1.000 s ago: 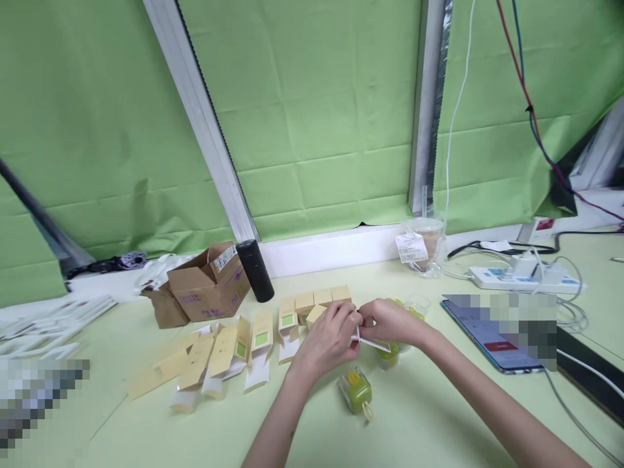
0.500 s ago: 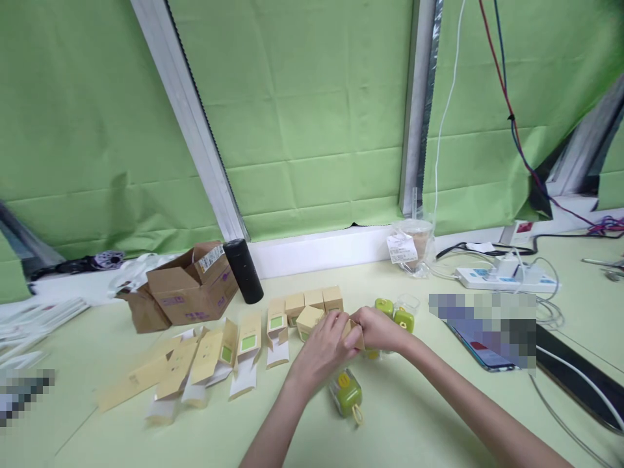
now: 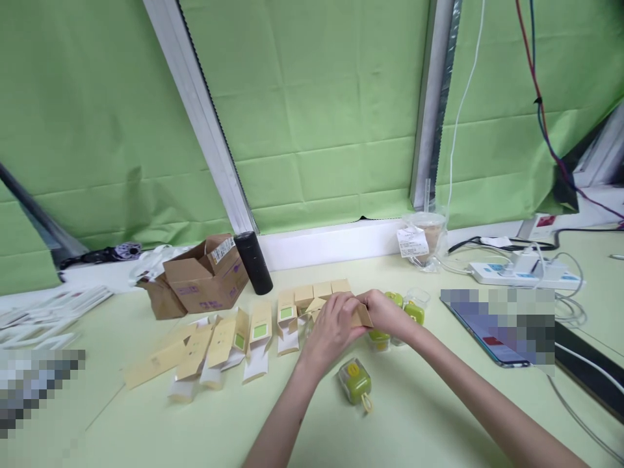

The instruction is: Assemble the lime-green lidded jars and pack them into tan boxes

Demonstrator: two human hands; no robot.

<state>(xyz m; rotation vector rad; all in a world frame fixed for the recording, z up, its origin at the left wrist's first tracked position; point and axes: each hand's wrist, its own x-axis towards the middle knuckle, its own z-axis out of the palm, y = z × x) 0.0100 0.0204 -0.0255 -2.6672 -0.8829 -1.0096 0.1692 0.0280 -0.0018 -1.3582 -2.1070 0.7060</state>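
My left hand [image 3: 331, 328] and my right hand [image 3: 387, 316] meet over a small tan carton [image 3: 361, 316], fingers closed around it from both sides. Much of the carton is hidden behind the fingers. In front of the hands, a green case [image 3: 357, 382] with a clear end and a yellow loop lies on the table. More green cases [image 3: 414, 312] sit just beyond my right hand. Past my left hand stands a row of tan cartons [image 3: 322, 291]. To its left are several opened cartons [image 3: 260, 330] with white inner flaps showing.
At the back left stand a brown cardboard box [image 3: 209, 283] and a black cylinder [image 3: 253, 263]. A bagged drink cup [image 3: 429, 237] is by the wall. On the right lie a phone [image 3: 487, 335], a power strip [image 3: 529, 276] and loose cables. Flattened tan cartons [image 3: 158, 361] lie at left.
The view has swung a little left, so the scene sits further right. Both hands stay together on the carton, whose side now shows more. The loose green case stays on the table.
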